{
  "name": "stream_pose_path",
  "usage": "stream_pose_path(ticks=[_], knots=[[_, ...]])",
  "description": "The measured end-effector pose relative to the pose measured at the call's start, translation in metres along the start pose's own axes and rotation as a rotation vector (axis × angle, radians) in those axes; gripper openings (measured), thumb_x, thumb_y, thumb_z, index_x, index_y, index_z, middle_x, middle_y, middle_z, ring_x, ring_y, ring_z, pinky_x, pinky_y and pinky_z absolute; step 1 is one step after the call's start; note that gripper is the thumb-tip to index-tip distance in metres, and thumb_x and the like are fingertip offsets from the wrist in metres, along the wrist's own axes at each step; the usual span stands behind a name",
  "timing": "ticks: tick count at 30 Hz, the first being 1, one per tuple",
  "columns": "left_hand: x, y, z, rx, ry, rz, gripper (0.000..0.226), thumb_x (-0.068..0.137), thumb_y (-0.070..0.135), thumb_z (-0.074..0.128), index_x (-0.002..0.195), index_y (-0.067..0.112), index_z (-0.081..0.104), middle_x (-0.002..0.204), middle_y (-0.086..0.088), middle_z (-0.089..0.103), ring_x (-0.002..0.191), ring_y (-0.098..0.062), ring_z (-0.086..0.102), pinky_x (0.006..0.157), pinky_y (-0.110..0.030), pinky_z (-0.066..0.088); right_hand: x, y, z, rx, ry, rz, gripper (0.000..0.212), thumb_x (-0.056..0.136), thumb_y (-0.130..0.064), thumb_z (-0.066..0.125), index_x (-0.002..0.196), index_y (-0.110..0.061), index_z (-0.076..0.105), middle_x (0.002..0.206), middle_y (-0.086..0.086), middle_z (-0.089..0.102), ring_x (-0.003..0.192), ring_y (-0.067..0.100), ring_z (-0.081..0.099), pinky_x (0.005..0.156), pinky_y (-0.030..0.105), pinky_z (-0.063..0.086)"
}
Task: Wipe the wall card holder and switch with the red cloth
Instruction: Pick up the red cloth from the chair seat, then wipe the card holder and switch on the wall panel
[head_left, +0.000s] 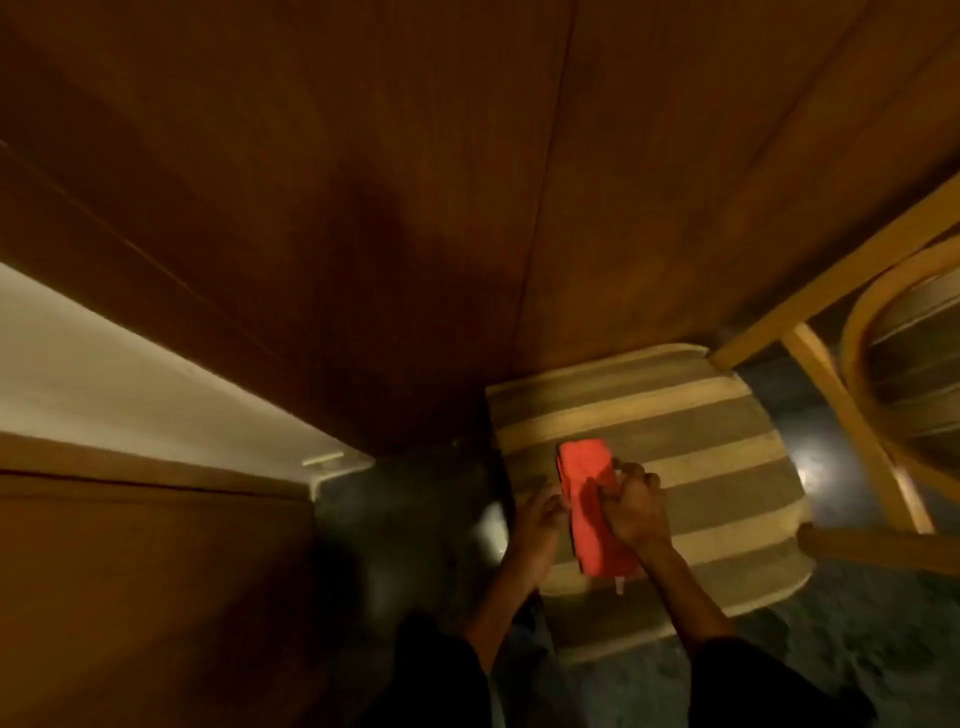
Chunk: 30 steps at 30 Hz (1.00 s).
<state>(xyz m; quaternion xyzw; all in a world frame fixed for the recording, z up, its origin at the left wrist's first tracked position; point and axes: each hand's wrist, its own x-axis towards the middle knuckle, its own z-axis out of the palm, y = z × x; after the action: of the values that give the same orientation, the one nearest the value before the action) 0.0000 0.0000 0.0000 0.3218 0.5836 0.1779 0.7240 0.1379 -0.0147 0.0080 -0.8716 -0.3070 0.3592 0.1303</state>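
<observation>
Striped seat (727, 436): one red cloth (592, 499), right hand (631, 506) gripping, left hand (535, 525) open beside.

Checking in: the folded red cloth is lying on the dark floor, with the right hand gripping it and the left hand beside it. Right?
Not quite. The head view shows the folded red cloth lying on the striped chair seat, not the floor. The right hand does grip it, with the left hand beside it.

Folded red cloth (597, 512) on striped seat (701, 441)
</observation>
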Motion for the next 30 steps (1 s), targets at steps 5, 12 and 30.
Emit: stream_pose_path(ticks=[5, 12, 30], knots=[[0.034, -0.029, 0.020, 0.022, 0.011, -0.143, 0.046, 0.104, 0.001, 0.046, 0.150, -0.002, 0.041, 0.147, -0.018, 0.052, 0.129, -0.030, 0.060, 0.092, -0.021, 0.054, 0.029, 0.030, 0.039, 0.026, -0.028, 0.086, 0.064, 0.091, -0.029, 0.070, 0.142, -0.002, 0.044, 0.140, 0.027, 0.051, 0.131, 0.045, 0.048, 0.108, 0.046, 0.040], [0.030, -0.015, -0.003, 0.018, 0.103, -0.075, 0.039, 0.105, 0.004, 0.047, 0.142, -0.007, 0.050, 0.151, -0.023, 0.050, 0.142, -0.034, 0.048, 0.111, -0.023, 0.043, 0.014, -0.006, 0.047, 0.337, -0.130, 0.068, 0.037, 0.080, -0.001, 0.077, 0.114, 0.004, 0.065, 0.111, 0.028, 0.073, 0.096, 0.030, 0.068, 0.090, 0.048, 0.055], [-0.300, 0.318, -0.254, -0.199, 0.595, 0.882, 0.034, 0.092, 0.003, 0.070, 0.116, 0.027, 0.067, 0.101, 0.017, 0.080, 0.094, 0.007, 0.074, 0.077, -0.007, 0.055, -0.279, -0.414, -0.074, 0.624, -0.362, -1.029, 0.013, 0.098, -0.021, 0.063, 0.110, -0.025, 0.063, 0.097, -0.009, 0.071, 0.089, 0.002, 0.066, 0.079, 0.019, 0.052]])
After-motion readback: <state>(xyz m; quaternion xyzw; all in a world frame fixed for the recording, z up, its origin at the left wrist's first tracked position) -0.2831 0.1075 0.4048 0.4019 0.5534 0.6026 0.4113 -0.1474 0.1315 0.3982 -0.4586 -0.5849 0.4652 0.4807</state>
